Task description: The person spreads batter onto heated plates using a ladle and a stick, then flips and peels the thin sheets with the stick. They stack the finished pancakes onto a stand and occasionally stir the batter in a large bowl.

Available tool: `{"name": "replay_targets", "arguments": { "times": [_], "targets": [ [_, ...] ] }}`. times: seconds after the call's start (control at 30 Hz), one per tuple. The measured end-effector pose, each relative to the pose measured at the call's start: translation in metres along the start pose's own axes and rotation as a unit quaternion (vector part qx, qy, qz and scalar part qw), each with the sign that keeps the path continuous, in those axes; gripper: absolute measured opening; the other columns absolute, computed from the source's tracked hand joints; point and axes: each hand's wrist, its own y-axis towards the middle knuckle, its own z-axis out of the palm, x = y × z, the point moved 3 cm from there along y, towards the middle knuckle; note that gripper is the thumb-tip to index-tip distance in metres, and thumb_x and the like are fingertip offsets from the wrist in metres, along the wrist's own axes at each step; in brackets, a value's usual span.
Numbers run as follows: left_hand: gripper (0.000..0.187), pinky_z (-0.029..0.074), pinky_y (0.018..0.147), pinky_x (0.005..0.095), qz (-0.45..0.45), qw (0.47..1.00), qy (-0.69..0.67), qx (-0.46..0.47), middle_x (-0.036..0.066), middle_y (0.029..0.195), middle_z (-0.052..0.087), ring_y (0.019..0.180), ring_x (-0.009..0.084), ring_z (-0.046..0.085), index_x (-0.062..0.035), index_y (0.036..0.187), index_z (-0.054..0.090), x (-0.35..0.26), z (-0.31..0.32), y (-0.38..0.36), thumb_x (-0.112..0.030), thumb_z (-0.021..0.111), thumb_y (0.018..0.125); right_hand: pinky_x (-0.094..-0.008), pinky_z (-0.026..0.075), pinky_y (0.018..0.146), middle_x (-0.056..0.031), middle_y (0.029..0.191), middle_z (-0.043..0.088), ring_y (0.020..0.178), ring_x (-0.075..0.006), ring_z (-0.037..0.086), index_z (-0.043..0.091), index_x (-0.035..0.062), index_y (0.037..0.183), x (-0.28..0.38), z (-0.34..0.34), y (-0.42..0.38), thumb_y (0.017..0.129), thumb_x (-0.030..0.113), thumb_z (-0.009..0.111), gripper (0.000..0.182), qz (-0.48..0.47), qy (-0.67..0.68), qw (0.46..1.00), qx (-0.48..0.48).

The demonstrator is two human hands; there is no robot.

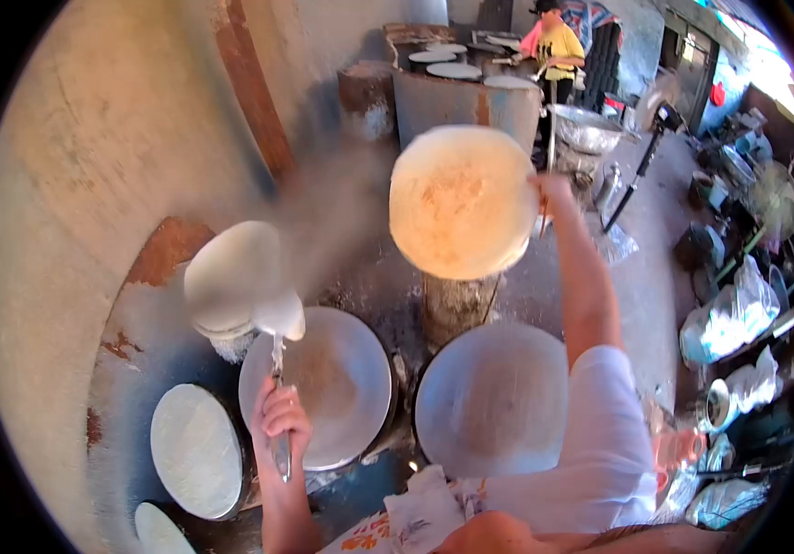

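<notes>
My left hand (282,417) is wrapped around the metal handle of a ladle (279,319), whose bowl is coated in white batter. Just behind the ladle stands a pale round container (220,268), partly blurred by steam. With my right arm stretched forward, my right hand (552,189) has its fingers closed at the right rim of a large round pancake (460,198), browned in the middle. The pancake lies over a stump-like stand (459,307). Below are two round griddles, the left one (328,383) and the right one (494,397), both with bare greyish surfaces.
A white batter round covers another griddle (196,451) at the lower left. A person in a yellow shirt (559,48) works at a far stove (466,100). A metal basin (587,127) sits beyond my right hand. Plastic bags (729,314) and pots line the right side.
</notes>
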Motion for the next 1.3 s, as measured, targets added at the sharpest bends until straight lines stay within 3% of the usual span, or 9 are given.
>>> {"name": "replay_targets", "arguments": {
  "times": [0.13, 0.4, 0.53, 0.6, 0.67, 0.8, 0.9, 1.1, 1.3],
  "targets": [
    [0.037, 0.038, 0.036, 0.0219, 0.019, 1.0, 0.0, 0.02, -0.002, 0.055, 0.039, 0.039, 0.0067, 0.042, -0.0098, 0.061, 0.041, 0.009, -0.008, 0.02, -0.022, 0.046, 0.096, -0.0353, 0.047, 0.051, -0.0076, 0.076, 0.063, 0.06, -0.0185, 0.058, 0.064, 0.0, 0.09, -0.141, -0.012, 0.028, 0.069, 0.016, 0.071, 0.027, -0.015, -0.221, 0.959, -0.179],
    [0.04, 0.04, 0.036, 0.0228, 0.069, 0.996, 0.045, -0.034, -0.001, 0.058, 0.042, 0.039, 0.0064, 0.043, -0.0082, 0.063, 0.043, 0.019, -0.014, 0.027, -0.028, 0.042, 0.098, -0.0374, 0.046, 0.048, -0.0118, 0.067, 0.064, 0.051, -0.0215, 0.059, 0.066, -0.0017, 0.079, -0.175, -0.016, 0.024, 0.071, 0.02, 0.067, 0.023, 0.035, -0.101, 0.979, -0.172],
    [0.047, 0.037, 0.038, 0.0231, -0.019, 0.977, 0.16, -0.14, -0.002, 0.053, 0.041, 0.038, 0.0085, 0.04, -0.0131, 0.06, 0.039, 0.016, -0.027, 0.004, -0.041, 0.039, 0.099, -0.0421, 0.048, 0.064, -0.0202, 0.074, 0.063, 0.067, -0.0324, 0.062, 0.063, -0.0011, 0.088, -0.17, -0.053, 0.005, 0.088, 0.025, 0.053, 0.028, -0.174, -0.37, 0.895, -0.18],
    [0.02, 0.034, 0.038, 0.0199, -0.018, 0.948, 0.27, -0.168, -0.004, 0.058, 0.04, 0.04, 0.0049, 0.037, -0.022, 0.097, 0.051, -0.008, -0.06, -0.004, -0.039, 0.042, 0.098, -0.0394, 0.046, 0.063, -0.0201, 0.076, 0.06, 0.065, -0.0306, 0.057, 0.057, -0.0028, 0.094, -0.126, -0.06, -0.083, 0.09, 0.019, 0.049, 0.023, -0.17, -0.281, 0.942, -0.074],
    [0.031, 0.032, 0.039, 0.0166, 0.03, 0.903, 0.37, -0.217, -0.006, 0.064, 0.039, 0.043, 0.0016, 0.035, -0.0424, 0.128, 0.042, -0.032, -0.085, 0.003, -0.034, 0.045, 0.098, -0.035, 0.045, 0.063, -0.0146, 0.078, 0.058, 0.068, -0.0248, 0.055, 0.054, 0.0007, 0.104, -0.118, -0.06, -0.165, 0.088, 0.011, 0.051, 0.02, -0.154, -0.207, 0.965, 0.038],
    [0.036, 0.03, 0.039, 0.0158, 0.08, 0.822, 0.477, -0.301, -0.007, 0.066, 0.039, 0.046, -0.0004, 0.034, -0.0376, 0.133, 0.04, -0.025, -0.083, 0.017, -0.031, 0.047, 0.098, -0.0263, 0.044, 0.063, -0.0037, 0.081, 0.054, 0.074, -0.0133, 0.052, 0.049, 0.0077, 0.125, -0.16, -0.043, -0.377, 0.083, -0.003, 0.055, 0.044, -0.014, -0.174, 0.947, 0.269],
    [0.041, 0.03, 0.039, 0.016, 0.055, 0.805, 0.509, -0.298, -0.007, 0.065, 0.038, 0.045, 0.0003, 0.034, -0.037, 0.135, 0.036, -0.032, -0.082, 0.016, -0.029, 0.048, 0.097, -0.0243, 0.046, 0.061, -0.0045, 0.09, 0.056, 0.078, -0.0129, 0.054, 0.054, 0.0064, 0.124, -0.163, -0.003, -0.478, 0.08, -0.007, 0.056, 0.046, 0.126, -0.102, 0.95, 0.266],
    [0.047, 0.031, 0.039, 0.0188, 0.021, 0.773, 0.583, -0.249, -0.004, 0.062, 0.039, 0.043, 0.0041, 0.034, -0.0338, 0.138, 0.032, -0.088, -0.101, 0.016, -0.024, 0.05, 0.096, -0.0363, 0.045, 0.084, -0.0169, 0.106, 0.052, 0.099, -0.0314, 0.052, 0.058, -0.0014, 0.108, -0.179, 0.059, -0.568, 0.068, -0.01, 0.058, 0.041, -0.17, -0.216, 0.949, 0.157],
    [0.054, 0.034, 0.038, 0.0224, -0.011, 0.706, 0.695, -0.137, -0.001, 0.06, 0.04, 0.043, 0.0074, 0.038, -0.0274, 0.143, 0.026, -0.137, -0.092, 0.016, -0.021, 0.051, 0.095, -0.0415, 0.043, 0.086, -0.0188, 0.102, 0.053, 0.097, -0.0378, 0.05, 0.058, -0.0012, 0.108, -0.166, 0.084, -0.63, 0.071, -0.007, 0.054, 0.037, -0.244, -0.347, 0.902, 0.076]
  ]
}}
